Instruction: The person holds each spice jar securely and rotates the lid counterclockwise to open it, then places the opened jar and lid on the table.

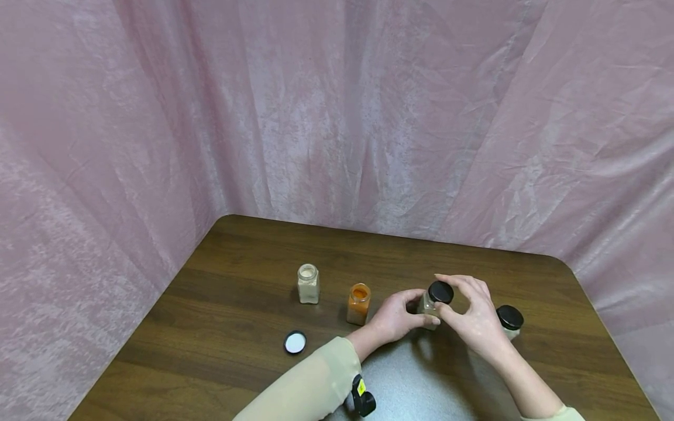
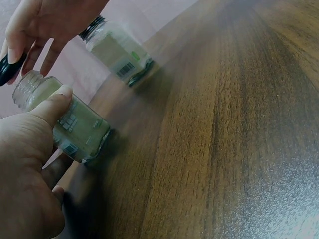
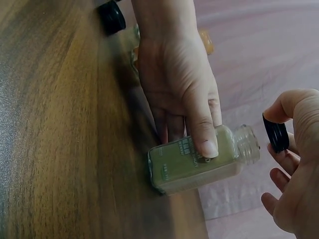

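My left hand (image 1: pixel 400 316) grips a square glass spice jar (image 3: pixel 199 162) of greenish-beige powder by its sides, thumb across the front. The jar stands upright on the wooden table, its threaded mouth uncovered in both wrist views. Just above that mouth, my right hand (image 1: pixel 476 318) pinches a black screw lid (image 3: pixel 275 133) between thumb and fingers, a small gap apart from the jar. Left of my left hand is a lidless jar of orange powder (image 1: pixel 358 305). To the right, partly hidden behind my right hand, stands another jar (image 2: pixel 117 52) with a black lid (image 1: pixel 509 317).
A lidless jar of pale powder (image 1: pixel 308 285) stands farther left on the table (image 1: pixel 221 280). In front of it lies a black lid (image 1: pixel 295 342), white inside upward. A black wrist device (image 1: pixel 362 397) is on the left sleeve. Pink curtains (image 1: pixel 337 117) hang behind the table.
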Demonstrator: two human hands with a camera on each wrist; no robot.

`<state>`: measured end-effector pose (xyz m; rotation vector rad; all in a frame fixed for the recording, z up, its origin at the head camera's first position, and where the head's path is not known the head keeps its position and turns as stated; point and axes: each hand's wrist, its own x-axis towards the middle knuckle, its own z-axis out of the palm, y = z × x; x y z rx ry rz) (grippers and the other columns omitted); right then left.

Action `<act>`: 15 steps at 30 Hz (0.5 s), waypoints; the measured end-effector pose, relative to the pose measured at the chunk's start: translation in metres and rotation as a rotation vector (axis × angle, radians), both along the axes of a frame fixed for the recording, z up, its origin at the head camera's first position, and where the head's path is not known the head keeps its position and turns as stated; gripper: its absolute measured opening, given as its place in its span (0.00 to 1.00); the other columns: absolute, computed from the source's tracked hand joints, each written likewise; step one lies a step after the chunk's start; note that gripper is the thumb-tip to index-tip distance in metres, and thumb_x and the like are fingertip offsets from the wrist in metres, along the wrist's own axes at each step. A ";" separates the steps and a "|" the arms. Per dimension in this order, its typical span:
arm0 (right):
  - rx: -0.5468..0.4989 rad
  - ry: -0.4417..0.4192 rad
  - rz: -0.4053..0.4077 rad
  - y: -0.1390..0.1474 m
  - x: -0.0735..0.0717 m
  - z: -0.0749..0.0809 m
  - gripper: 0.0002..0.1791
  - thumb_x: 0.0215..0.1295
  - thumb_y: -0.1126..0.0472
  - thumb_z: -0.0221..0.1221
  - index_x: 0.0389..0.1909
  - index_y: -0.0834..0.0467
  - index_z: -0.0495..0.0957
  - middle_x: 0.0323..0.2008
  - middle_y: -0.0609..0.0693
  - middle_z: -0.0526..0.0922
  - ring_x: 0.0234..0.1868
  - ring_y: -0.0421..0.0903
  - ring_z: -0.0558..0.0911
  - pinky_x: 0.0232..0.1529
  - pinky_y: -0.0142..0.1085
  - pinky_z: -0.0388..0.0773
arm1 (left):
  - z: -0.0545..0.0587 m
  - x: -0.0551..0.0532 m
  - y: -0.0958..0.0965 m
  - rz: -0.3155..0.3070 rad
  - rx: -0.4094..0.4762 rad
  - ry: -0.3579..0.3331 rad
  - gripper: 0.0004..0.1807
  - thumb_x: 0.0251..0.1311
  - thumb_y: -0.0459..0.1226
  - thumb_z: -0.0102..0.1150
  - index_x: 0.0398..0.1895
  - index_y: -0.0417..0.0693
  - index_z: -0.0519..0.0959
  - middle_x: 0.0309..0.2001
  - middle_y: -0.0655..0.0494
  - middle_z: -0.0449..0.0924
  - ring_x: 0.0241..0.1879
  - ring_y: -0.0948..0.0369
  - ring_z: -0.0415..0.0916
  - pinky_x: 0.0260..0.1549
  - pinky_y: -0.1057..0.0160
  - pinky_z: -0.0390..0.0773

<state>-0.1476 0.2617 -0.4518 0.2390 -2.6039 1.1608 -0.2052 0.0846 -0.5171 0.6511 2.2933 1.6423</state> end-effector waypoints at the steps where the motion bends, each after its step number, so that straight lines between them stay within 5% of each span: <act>1: 0.000 0.001 0.002 0.000 0.001 0.001 0.28 0.58 0.64 0.71 0.62 0.49 0.80 0.58 0.48 0.77 0.63 0.51 0.63 0.55 0.56 0.62 | 0.000 0.000 0.000 0.001 -0.003 0.001 0.26 0.54 0.47 0.78 0.57 0.61 0.83 0.45 0.72 0.84 0.45 0.71 0.78 0.47 0.68 0.75; 15: 0.024 0.051 -0.015 0.002 0.019 0.008 0.28 0.59 0.59 0.74 0.60 0.44 0.81 0.56 0.44 0.77 0.61 0.47 0.64 0.54 0.52 0.61 | -0.001 0.000 0.001 -0.022 0.035 0.018 0.22 0.55 0.43 0.78 0.54 0.57 0.84 0.42 0.71 0.84 0.43 0.70 0.79 0.45 0.70 0.75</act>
